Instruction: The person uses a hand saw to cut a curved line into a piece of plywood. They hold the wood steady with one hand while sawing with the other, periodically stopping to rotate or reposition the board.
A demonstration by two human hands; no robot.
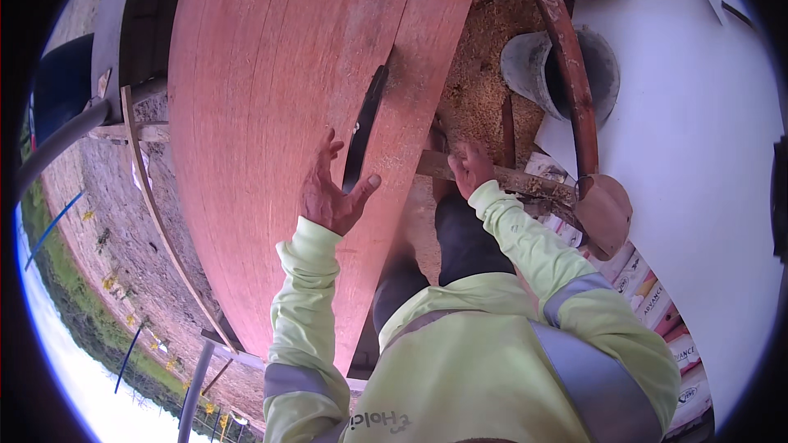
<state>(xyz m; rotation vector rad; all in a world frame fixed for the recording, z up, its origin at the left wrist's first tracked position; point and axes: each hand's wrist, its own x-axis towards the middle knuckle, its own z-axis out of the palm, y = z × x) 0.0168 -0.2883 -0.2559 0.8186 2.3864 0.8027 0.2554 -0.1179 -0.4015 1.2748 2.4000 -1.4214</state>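
Observation:
A wide reddish wooden board (271, 74) fills the left and middle of the view. My left hand (332, 193) hovers at the board with its thumb spread away from the fingers, holding nothing. Just beside it lies a long, narrow black thing (367, 123) along a dark line in the wood; its kind is unclear. Past the board's right edge is my right hand (470, 169), its fingers loosely bent and apart, with nothing visible in them. Close under that hand runs a wooden bar (525, 184) dusted with shavings.
Sawdust (484, 57) covers the ground right of the board. A grey bucket (603, 74) lies behind a curved reddish-brown bar (566, 57). Printed bags (657, 308) are stacked at the lower right, beside a large white sheet (706, 156). Metal tubes (61, 148) stand on the left.

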